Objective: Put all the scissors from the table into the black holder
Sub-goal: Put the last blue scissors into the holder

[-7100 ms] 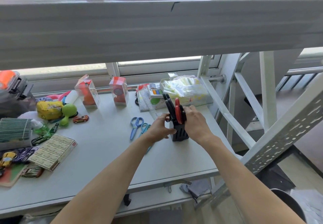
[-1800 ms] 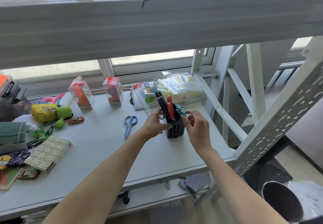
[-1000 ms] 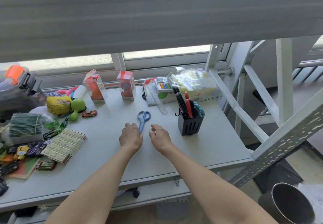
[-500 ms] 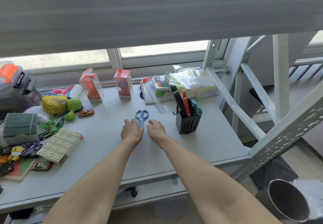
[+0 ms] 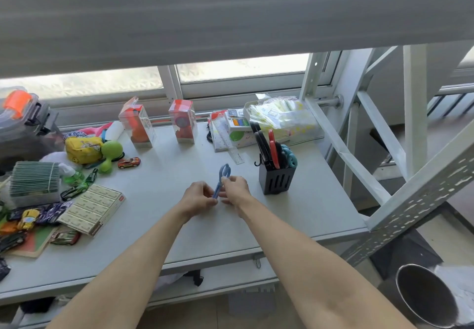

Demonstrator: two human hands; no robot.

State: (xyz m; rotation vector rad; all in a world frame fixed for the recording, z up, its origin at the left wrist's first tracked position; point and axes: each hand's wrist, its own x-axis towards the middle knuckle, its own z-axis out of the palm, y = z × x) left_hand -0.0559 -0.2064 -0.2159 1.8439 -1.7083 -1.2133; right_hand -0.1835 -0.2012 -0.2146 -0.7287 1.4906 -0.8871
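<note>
Blue scissors (image 5: 222, 177) are held between both hands just above the middle of the grey table (image 5: 295, 216), handles pointing away from me. My left hand (image 5: 197, 198) pinches the blade tip, and my right hand (image 5: 234, 190) grips the scissors near the handles. The black holder (image 5: 275, 181) stands upright to the right of my hands. It holds black, red and teal-handled scissors (image 5: 274, 150).
Toy cars, a yellow pouch (image 5: 80, 149), a green maraca, a cream box (image 5: 93, 208) and stacked cards crowd the table's left. Two clear toy boxes, a ruler and a bin of packets (image 5: 282, 118) line the back. A steel frame (image 5: 384, 200) and metal bin stand right.
Both hands left the holder, moved left to the blue scissors lying on the table, and have lifted them; the teal scissors went into the holder before that.
</note>
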